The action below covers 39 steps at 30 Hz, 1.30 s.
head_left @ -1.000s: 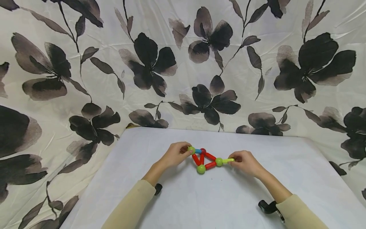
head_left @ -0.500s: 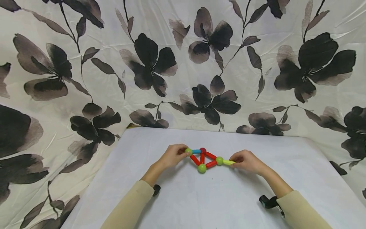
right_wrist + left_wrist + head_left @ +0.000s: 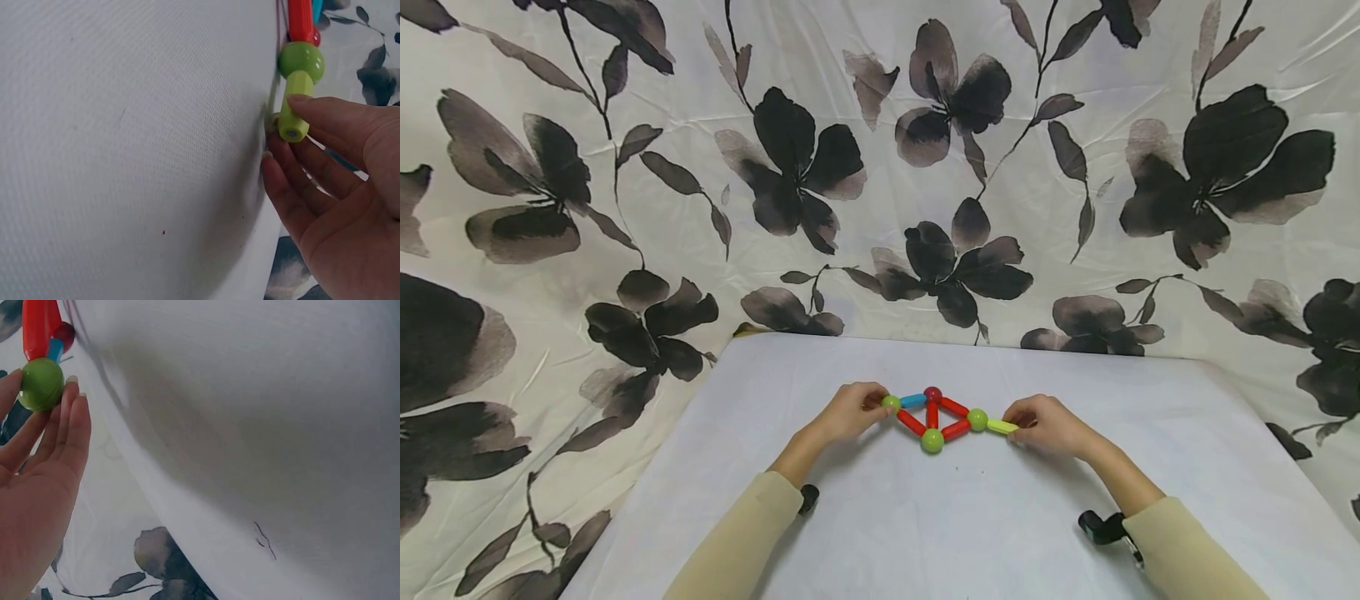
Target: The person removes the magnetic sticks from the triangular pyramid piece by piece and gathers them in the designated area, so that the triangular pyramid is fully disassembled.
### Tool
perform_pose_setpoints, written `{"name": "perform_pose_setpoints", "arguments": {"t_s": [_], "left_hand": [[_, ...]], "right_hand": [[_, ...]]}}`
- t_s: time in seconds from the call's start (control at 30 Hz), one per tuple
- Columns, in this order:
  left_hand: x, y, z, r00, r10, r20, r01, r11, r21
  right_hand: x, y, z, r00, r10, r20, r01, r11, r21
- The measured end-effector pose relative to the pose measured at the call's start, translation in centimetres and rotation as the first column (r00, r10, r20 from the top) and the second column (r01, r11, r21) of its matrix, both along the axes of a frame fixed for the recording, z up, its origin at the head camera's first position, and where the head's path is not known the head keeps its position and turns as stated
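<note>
Wears beige fabric sleeves, cut off at the lower edge. Pinches a faceted yellow-green rod between thumb and fingers of the right hand, and a glossy green ball likewise in the left hand. Has between both hands the joined toy frame: smooth red rods, a blue rod, further green balls, a dark red ball. Seems light, slick, perhaps plastic, stiff in each rod but likely to pivot or part at the balls; best held at opposite ends. Hard to tell whether lifted or resting on the white surface below the hands. Mostly cut off, ahead of the hands, in both wrist views. Backed, beyond the hands, by white cloth printed with black flowers.
</note>
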<state>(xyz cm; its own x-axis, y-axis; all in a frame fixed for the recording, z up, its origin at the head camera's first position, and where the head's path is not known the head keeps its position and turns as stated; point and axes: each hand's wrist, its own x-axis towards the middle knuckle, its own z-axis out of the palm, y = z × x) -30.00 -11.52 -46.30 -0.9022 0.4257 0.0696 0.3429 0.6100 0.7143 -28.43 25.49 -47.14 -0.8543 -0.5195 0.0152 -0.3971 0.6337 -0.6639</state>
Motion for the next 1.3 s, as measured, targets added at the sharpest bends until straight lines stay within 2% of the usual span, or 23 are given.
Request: {"name": "perform_pose_setpoints", "arguments": {"t_s": [0.23, 0.43, 0.73, 1.07, 1.3], "left_hand": [[0.0, -0.17, 0.07, 1.0, 0.007, 0.017, -0.007, 1.0, -0.029], [0.06, -0.26, -0.24, 0.999, 0.025, 0.027, -0.024, 0.999, -0.023], [-0.13, -0.18, -0.23, 0.995, 0.058, 0.087, -0.057, 0.998, -0.01], [0.04, -0.22, -0.47, 0.992, 0.063, 0.106, -0.061, 0.998, -0.02], [0.26, -0.14, -0.02, 0.989, 0.071, 0.13, -0.071, 0.997, 0.0]], "right_hand": [[0.15, -0.17, 0.19, 1.0, -0.015, 0.001, 0.015, 1.0, 0.012], [0.41, -0.33, 0.19, 1.0, -0.028, 0.012, 0.028, 1.0, 0.01], [0.42, -0.34, 0.29, 0.999, -0.031, 0.009, 0.031, 0.999, 0.006], [0.23, -0.32, 0.11, 0.999, -0.047, 0.028, 0.046, 0.999, 0.02], [0.27, -0.3, 0.61, 0.998, -0.047, -0.042, 0.047, 0.999, -0.001]]}}
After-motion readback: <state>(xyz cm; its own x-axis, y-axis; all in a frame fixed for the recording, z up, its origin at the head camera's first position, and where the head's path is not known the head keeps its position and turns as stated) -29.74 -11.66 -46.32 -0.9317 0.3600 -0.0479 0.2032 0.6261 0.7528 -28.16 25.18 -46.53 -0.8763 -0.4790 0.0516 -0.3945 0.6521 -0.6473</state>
